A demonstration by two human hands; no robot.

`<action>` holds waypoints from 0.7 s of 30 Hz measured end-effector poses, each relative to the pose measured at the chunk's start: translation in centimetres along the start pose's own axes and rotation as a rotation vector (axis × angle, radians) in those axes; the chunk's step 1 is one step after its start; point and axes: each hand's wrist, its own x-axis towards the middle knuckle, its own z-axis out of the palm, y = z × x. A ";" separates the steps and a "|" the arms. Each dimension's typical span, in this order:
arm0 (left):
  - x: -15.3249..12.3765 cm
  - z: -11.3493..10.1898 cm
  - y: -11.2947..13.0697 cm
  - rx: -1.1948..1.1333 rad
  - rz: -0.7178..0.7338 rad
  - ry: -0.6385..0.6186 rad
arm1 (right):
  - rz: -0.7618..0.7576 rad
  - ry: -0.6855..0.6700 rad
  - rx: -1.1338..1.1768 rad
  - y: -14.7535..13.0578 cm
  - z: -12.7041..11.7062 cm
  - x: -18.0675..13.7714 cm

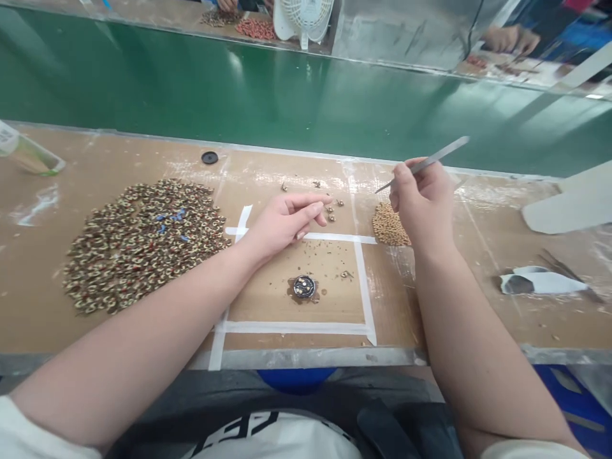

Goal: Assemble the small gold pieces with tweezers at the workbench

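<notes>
My right hand (424, 201) grips metal tweezers (442, 152), the fine tip pointing down and left above the table. Just beneath it lies a round pile of small gold-coloured pieces (389, 224), partly hidden by the hand. My left hand (294, 220) rests near the table's middle, index finger stretched out and the other fingers loosely bent. Its fingertips are beside several small metallic pieces (331, 210); nothing shows between them. Nearer me, a small round dark dish (304, 287) with light bits in it sits in a wet brown stain.
White tape (296, 327) marks a rectangle on the brown tabletop. To the left spreads a big pile of small dark-and-cream pieces (143, 245), with a black disc (209, 157) behind. Dark tweezers (568, 274) lie at right by a white wrapper (545, 282). Another person's hand (511, 39) works beyond the green divider (287, 95).
</notes>
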 end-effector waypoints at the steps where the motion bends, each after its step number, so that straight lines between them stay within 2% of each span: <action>1: 0.0 0.0 0.1 0.011 -0.004 0.002 | -0.008 -0.013 -0.081 0.5 -0.4 0.4; 5: 0.0 -0.1 0.2 0.029 -0.018 0.016 | -0.022 -0.094 -0.378 1.7 -1.1 1.1; 8: 0.0 -0.1 0.2 0.017 -0.040 0.037 | 0.019 -0.126 -0.469 1.7 -1.1 1.0; 15: 0.0 0.0 0.2 0.023 -0.069 0.019 | 0.051 -0.177 -0.447 2.1 -0.5 0.9; 21: -0.1 0.1 0.2 0.035 -0.062 0.005 | 0.049 -0.157 -0.383 2.1 -0.3 0.8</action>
